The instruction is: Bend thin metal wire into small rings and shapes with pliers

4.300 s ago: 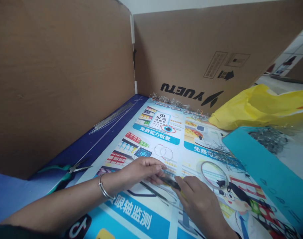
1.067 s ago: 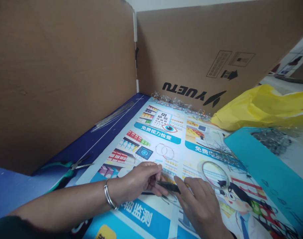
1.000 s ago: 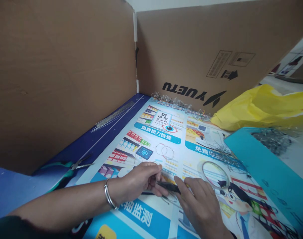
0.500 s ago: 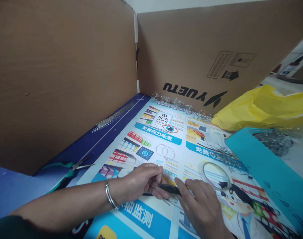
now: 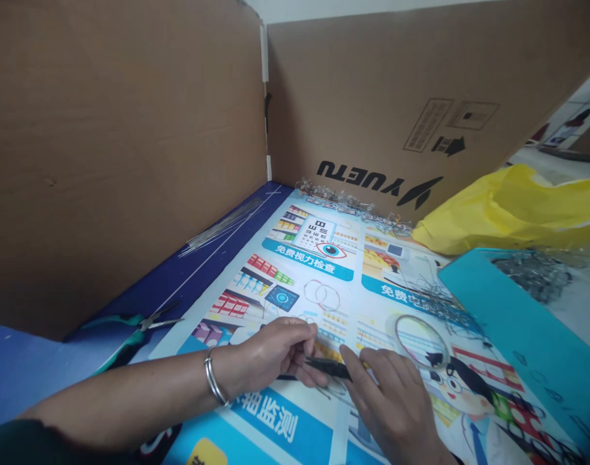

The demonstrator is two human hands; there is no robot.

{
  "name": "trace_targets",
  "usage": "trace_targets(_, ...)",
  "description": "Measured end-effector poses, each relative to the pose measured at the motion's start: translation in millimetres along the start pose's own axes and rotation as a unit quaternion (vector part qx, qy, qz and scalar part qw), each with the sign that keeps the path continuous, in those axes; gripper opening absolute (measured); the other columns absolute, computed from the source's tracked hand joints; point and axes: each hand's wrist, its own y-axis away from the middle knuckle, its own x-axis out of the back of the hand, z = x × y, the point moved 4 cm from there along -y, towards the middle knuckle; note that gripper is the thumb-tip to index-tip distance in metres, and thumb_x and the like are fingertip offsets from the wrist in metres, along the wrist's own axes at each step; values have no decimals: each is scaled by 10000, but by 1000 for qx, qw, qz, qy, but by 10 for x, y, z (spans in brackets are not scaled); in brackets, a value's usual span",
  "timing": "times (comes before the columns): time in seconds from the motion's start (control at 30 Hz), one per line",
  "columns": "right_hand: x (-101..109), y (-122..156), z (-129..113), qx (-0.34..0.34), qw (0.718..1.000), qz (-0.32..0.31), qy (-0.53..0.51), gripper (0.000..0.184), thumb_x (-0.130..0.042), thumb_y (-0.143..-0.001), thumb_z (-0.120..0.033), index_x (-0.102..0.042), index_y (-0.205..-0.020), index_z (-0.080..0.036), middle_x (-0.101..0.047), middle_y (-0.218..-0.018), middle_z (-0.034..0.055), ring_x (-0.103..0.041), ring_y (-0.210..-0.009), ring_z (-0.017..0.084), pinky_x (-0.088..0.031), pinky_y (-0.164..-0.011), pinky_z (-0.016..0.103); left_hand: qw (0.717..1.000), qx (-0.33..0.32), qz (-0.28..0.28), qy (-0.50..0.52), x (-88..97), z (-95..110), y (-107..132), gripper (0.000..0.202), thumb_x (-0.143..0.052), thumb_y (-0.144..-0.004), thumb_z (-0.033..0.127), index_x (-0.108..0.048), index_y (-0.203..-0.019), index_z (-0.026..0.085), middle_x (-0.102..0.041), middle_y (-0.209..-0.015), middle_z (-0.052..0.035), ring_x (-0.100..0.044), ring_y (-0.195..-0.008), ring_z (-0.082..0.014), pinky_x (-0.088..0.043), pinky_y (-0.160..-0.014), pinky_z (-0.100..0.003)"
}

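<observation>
My left hand (image 5: 275, 352), with a silver bangle on the wrist, pinches a thin wire piece I can barely make out near its fingertips. My right hand (image 5: 391, 400) is closed on small dark pliers (image 5: 331, 367), whose tip points left toward the left fingers. Both hands rest on a printed poster (image 5: 318, 271) with eye-chart pictures and blue banners. Two linked wire rings (image 5: 322, 295) lie on the poster just beyond my left hand, and one larger wire ring (image 5: 421, 340) lies to the right.
Cardboard walls (image 5: 125, 142) stand at the left and back. Teal-handled pliers (image 5: 130, 329) lie at the left, straight wires (image 5: 221, 226) beyond them. A yellow plastic bag (image 5: 512, 206), a teal sheet (image 5: 517, 323) and tangled wire pieces (image 5: 537, 274) sit at the right.
Both hands have stayed almost in place; the left fingers have curled in closer to the pliers' tip compared with the earliest frame. The view shifted slightly.
</observation>
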Motion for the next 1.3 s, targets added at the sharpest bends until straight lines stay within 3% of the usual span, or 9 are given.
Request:
trace_targets(0.57, -27, 45, -6, 17, 999, -29, 4, 313, -522, -812, -75, -578, -1119, -111, -591, -864, 110, -491, -782, 245, -374, -693, 399, 999, -16, 1, -29, -8, 26, 0, 338, -579, -783, 398, -503, -603, 122, -563, -634, -21, -669, -549, -180, -469, -504, -231)
trace_targets(0.73, -42, 37, -22, 17, 999, -34, 4, 281, -509, -826, -82, -578, -1096, -116, -587, -815, 90, -484, -746, 220, -377, -684, 374, 994, -51, 9, -92, -10, 84, 16, 378, -524, -831, 437, -487, -606, 136, -590, -653, -30, -653, -567, -157, -463, -569, -256)
trace_targets(0.83, -59, 35, -33, 14, 999, -42, 0, 243, -488, -850, -110, -589, -1071, -111, -582, -790, 86, -489, -742, 216, -375, -679, 362, 978, -99, 9, -181, -2, 150, 44, 386, -470, -866, 459, -512, -642, 146, -612, -682, -32, -624, -607, -142, -460, -609, -272)
trace_targets(0.93, -72, 30, -37, 3, 998, -53, -20, 230, -464, -882, -154, -596, -1065, -108, -573, -758, 72, -494, -714, 201, -370, -652, 340, 909, -189, 28, -371, -10, 256, 110, 368, -418, -908, 408, -586, -706, 150, -627, -723, -34, -579, -676, -132, -439, -644, -266)
trace_targets(1.03, -79, 22, -37, -11, 998, -59, -35, 233, -430, -905, -179, -600, -1052, -118, -572, -739, 58, -505, -694, 189, -368, -632, 324, 789, -284, 36, -544, -49, 311, 180, 390, -339, -944, 362, -615, -772, 147, -618, -724, -40, -555, -675, -138, -429, -633, -271)
trace_targets(1.17, -80, 3, -41, -20, 997, -66, -46, 249, -381, -925, -198, -594, -1033, -125, -570, -714, 50, -518, -667, 182, -363, -589, 314, 649, -384, 5, -657, -118, 287, 242, 361, -282, -957, 290, -585, -840, 133, -631, -747, -62, -570, -686, -160, -452, -640, -297)
trace_targets(1.3, -78, -11, -53, -20, 997, -65, -47, 260, -355, -934, -212, -593, -996, -129, -571, -705, 52, -523, -643, 185, -363, -559, 313, 578, -430, -29, -693, -186, 273, 287, 209, -361, -913, 191, -555, -848, 151, -639, -745, -37, -573, -664, -142, -458, -615, -268)
